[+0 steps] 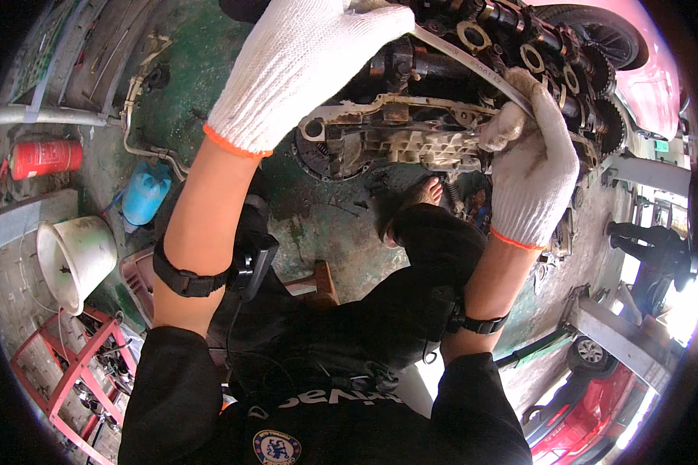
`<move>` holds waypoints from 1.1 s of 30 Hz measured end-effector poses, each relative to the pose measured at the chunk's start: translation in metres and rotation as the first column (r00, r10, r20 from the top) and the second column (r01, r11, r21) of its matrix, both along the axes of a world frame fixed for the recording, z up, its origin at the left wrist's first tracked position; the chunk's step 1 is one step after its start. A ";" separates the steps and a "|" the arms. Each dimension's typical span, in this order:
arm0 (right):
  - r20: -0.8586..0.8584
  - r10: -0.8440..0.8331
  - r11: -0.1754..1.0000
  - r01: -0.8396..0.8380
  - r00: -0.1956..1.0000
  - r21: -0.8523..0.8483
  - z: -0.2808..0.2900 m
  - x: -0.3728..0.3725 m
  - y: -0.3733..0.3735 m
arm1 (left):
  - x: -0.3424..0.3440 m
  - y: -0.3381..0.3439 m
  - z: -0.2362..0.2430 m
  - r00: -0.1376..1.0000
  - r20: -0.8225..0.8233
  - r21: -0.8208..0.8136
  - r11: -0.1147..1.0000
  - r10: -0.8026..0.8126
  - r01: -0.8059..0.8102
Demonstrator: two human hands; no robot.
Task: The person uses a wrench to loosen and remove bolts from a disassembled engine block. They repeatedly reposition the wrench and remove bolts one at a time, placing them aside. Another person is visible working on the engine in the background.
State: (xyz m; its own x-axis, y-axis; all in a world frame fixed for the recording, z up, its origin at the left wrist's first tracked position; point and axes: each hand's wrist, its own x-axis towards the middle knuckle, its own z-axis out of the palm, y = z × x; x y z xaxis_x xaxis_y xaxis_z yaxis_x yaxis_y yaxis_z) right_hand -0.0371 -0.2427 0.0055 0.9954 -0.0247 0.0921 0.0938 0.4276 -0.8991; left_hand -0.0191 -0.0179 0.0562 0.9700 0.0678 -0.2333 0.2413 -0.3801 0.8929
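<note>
Above the engine (426, 147), the flat metal bar (469, 60), clasped in the grip of the left hand (306, 66) and right hand (537, 164), should handle as stiff, fairly light and slippery if oily; take hold near both ends.

Tool (467, 59), black shirt (434, 434) and round badge (277, 448) are lettered (tool faintly).

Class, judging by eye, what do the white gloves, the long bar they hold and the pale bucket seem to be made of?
White gloves: knitted fabric, perhaps cotton, matt, with ribbed cuffs.
Long bar: probably steel, since it looks smooth, grey and slightly shiny.
Pale bucket: likely plastic, dull and stained, judging by its thick, moulded-looking rim.
</note>
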 end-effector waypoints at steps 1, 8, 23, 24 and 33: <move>-0.006 0.004 1.000 -0.004 1.000 0.006 -0.002 0.001 -0.001 | -0.003 -0.001 0.000 0.999 0.041 0.023 1.000 -0.008 0.007; 0.341 -0.068 0.824 0.245 0.938 -0.512 -0.012 0.002 0.004 | -0.002 0.004 -0.003 0.999 0.053 0.011 1.000 -0.011 0.010; 0.121 -0.194 0.892 0.227 0.973 -0.391 -0.006 -0.001 0.006 | -0.004 0.012 -0.011 0.959 0.212 -0.070 0.976 -0.190 0.208; 0.131 -0.187 0.895 0.224 0.974 -0.386 -0.007 -0.001 0.008 | -0.005 0.013 -0.009 0.954 0.225 -0.050 0.975 -0.199 0.215; 0.009 0.043 0.931 -0.037 0.999 -0.363 0.006 -0.004 0.000 | -0.009 -0.002 -0.011 0.956 0.262 0.134 0.986 -0.131 0.099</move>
State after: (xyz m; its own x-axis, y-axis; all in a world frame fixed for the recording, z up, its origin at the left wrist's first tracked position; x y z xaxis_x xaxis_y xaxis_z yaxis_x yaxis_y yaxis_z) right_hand -0.0406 -0.2425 0.0119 0.9932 0.0534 0.1033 0.0990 0.0769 -0.9921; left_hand -0.0280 -0.0195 0.0452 0.9985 -0.0366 0.0400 -0.0530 -0.4977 0.8657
